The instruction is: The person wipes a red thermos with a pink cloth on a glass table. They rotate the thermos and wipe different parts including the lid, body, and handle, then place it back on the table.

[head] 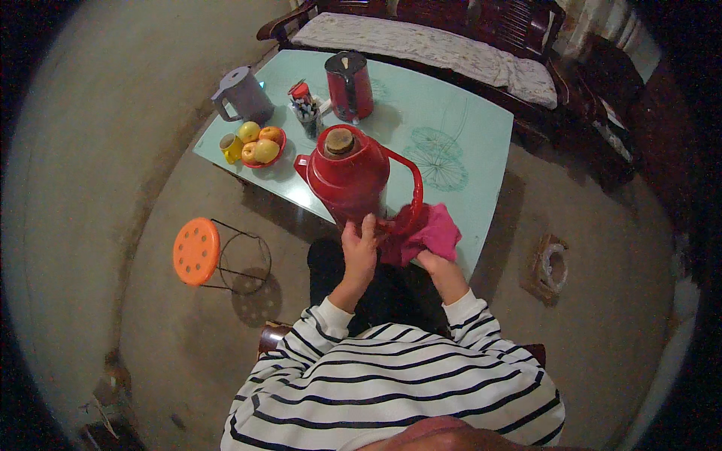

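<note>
A red thermos flask (350,175) with a cork stopper (339,141) stands before me at the table's near edge, its spout to the left and its curved handle (416,180) to the right. My left hand (361,245) grips the lower part of the flask, near the handle's bottom end. A pink cloth (431,234) is bunched in my right hand (437,262) and pressed against the flask's lower right side. Most of my right fingers are hidden by the cloth, and the base of the flask is hidden behind my left hand.
On the pale green table (479,141) are a grey jug (248,93), a red and black electric kettle (361,90), a holder with pens (307,115), a yellow cup (230,149) and a red bowl (284,147) of fruit. An orange stool (196,251) stands left; a cushioned wooden bench (423,51) is behind.
</note>
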`<action>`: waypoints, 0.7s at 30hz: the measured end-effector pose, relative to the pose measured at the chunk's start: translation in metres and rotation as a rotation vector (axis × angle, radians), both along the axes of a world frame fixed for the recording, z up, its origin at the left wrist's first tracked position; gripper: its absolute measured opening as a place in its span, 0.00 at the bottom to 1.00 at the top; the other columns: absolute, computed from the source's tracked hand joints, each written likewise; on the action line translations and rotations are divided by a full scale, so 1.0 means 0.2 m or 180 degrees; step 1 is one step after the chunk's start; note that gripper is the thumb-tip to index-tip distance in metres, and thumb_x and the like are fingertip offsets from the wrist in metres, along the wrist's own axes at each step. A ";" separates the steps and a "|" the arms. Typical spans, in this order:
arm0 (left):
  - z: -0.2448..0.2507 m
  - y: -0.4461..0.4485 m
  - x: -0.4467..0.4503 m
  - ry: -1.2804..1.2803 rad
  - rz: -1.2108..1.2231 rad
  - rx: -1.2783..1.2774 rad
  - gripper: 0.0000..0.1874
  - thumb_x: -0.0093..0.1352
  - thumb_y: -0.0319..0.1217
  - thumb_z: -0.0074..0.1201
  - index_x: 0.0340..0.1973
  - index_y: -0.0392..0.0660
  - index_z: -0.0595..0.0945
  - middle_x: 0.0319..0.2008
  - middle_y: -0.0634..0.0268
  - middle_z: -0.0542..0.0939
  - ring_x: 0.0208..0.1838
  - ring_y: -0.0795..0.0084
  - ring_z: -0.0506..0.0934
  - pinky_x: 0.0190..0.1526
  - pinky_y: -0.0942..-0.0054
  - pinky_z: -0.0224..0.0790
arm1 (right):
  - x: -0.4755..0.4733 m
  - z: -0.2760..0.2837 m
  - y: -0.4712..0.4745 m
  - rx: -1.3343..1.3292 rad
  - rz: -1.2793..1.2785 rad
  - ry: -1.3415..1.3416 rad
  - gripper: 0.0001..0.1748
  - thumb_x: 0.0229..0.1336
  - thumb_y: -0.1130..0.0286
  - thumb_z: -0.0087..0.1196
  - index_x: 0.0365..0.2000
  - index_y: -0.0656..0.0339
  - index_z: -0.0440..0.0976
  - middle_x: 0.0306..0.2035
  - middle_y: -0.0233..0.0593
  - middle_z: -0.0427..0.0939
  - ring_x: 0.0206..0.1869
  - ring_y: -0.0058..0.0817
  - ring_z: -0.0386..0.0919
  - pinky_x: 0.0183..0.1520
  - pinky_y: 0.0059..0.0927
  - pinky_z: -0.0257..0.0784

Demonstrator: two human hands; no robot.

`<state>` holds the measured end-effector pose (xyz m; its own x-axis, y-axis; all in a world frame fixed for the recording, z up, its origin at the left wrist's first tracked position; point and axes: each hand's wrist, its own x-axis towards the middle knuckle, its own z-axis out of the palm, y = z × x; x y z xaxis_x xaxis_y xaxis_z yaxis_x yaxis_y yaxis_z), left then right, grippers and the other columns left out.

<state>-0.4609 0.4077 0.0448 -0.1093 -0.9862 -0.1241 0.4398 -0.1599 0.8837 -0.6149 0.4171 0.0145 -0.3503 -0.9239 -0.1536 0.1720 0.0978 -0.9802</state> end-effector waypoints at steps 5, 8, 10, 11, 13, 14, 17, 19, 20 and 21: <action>-0.03 -0.03 -0.03 0.0089 -0.0086 -0.0219 0.12 0.78 0.38 0.47 0.41 0.42 0.71 0.37 0.61 0.79 0.40 0.66 0.83 0.41 0.67 0.78 | 0.01 0.22 -0.14 0.0202 -0.0490 -0.2290 0.12 0.66 0.62 0.51 0.37 0.61 0.67 0.34 0.43 0.77 0.34 0.31 0.80 0.33 0.38 0.77; -0.02 -0.03 -0.01 0.0177 -0.0112 -0.0202 0.11 0.79 0.37 0.45 0.41 0.41 0.71 0.36 0.61 0.79 0.39 0.65 0.83 0.42 0.65 0.79 | -0.10 0.18 -0.38 -0.0134 -0.0380 -0.0605 0.14 0.65 0.58 0.50 0.36 0.60 0.67 0.32 0.42 0.76 0.32 0.35 0.79 0.32 0.41 0.76; 0.00 -0.02 0.00 0.0238 -0.0097 -0.0105 0.11 0.79 0.37 0.45 0.41 0.41 0.71 0.36 0.61 0.78 0.39 0.65 0.83 0.43 0.65 0.79 | -0.23 0.12 -0.56 -0.0244 0.0280 0.0494 0.15 0.64 0.58 0.51 0.35 0.60 0.68 0.31 0.43 0.76 0.31 0.39 0.79 0.33 0.43 0.75; 0.01 -0.02 0.01 0.0125 -0.0070 -0.0138 0.11 0.79 0.37 0.45 0.40 0.41 0.71 0.36 0.61 0.78 0.39 0.65 0.83 0.43 0.65 0.79 | -0.27 0.09 -0.63 -0.0163 0.0542 0.1232 0.14 0.63 0.58 0.51 0.35 0.60 0.68 0.30 0.42 0.75 0.32 0.38 0.78 0.33 0.42 0.75; 0.02 -0.01 0.01 0.0125 -0.0087 -0.0096 0.11 0.79 0.37 0.44 0.40 0.41 0.70 0.35 0.61 0.78 0.38 0.65 0.83 0.43 0.65 0.80 | -0.35 0.07 -0.75 -0.1054 0.1184 0.2725 0.13 0.63 0.60 0.54 0.37 0.59 0.69 0.30 0.36 0.74 0.33 0.33 0.77 0.33 0.36 0.74; 0.02 -0.01 0.00 0.0119 -0.0063 -0.0143 0.11 0.79 0.37 0.44 0.40 0.41 0.70 0.35 0.61 0.78 0.38 0.65 0.83 0.43 0.64 0.80 | -0.36 0.08 -0.79 -0.1415 0.1472 0.3309 0.12 0.62 0.60 0.54 0.37 0.59 0.69 0.30 0.37 0.74 0.33 0.34 0.77 0.33 0.37 0.74; 0.02 -0.03 -0.01 0.0251 0.0032 -0.0107 0.11 0.79 0.36 0.44 0.40 0.42 0.69 0.35 0.62 0.77 0.38 0.64 0.83 0.43 0.62 0.81 | -0.30 0.12 -0.74 -0.1366 0.0928 0.3135 0.12 0.59 0.62 0.54 0.37 0.59 0.69 0.31 0.40 0.74 0.34 0.39 0.77 0.35 0.39 0.74; 0.01 -0.03 -0.01 0.0343 0.0127 0.0043 0.10 0.79 0.36 0.44 0.41 0.43 0.68 0.34 0.63 0.76 0.38 0.63 0.83 0.43 0.60 0.82 | -0.19 0.14 -0.60 -0.1165 0.0332 0.3014 0.12 0.58 0.63 0.54 0.37 0.60 0.69 0.32 0.43 0.75 0.35 0.42 0.77 0.36 0.41 0.74; 0.00 -0.03 -0.01 0.0309 0.0112 -0.0068 0.10 0.79 0.36 0.44 0.41 0.43 0.68 0.34 0.63 0.76 0.38 0.63 0.83 0.43 0.59 0.82 | -0.14 0.14 -0.52 -0.1081 0.0051 0.2979 0.12 0.57 0.64 0.53 0.37 0.60 0.69 0.32 0.44 0.75 0.35 0.44 0.77 0.36 0.41 0.74; 0.00 -0.03 -0.01 0.0325 0.0096 -0.0092 0.10 0.79 0.36 0.44 0.42 0.43 0.68 0.34 0.63 0.76 0.38 0.63 0.83 0.43 0.58 0.82 | -0.07 0.13 -0.45 -0.0894 -0.0183 0.3124 0.12 0.56 0.64 0.53 0.37 0.60 0.69 0.32 0.45 0.75 0.36 0.45 0.77 0.36 0.42 0.74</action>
<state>-0.4632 0.4014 0.0440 -0.0902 -0.9923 -0.0852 0.5321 -0.1203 0.8381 -0.6286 0.3276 0.0410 -0.2498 -0.8601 0.4447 -0.7221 -0.1405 -0.6774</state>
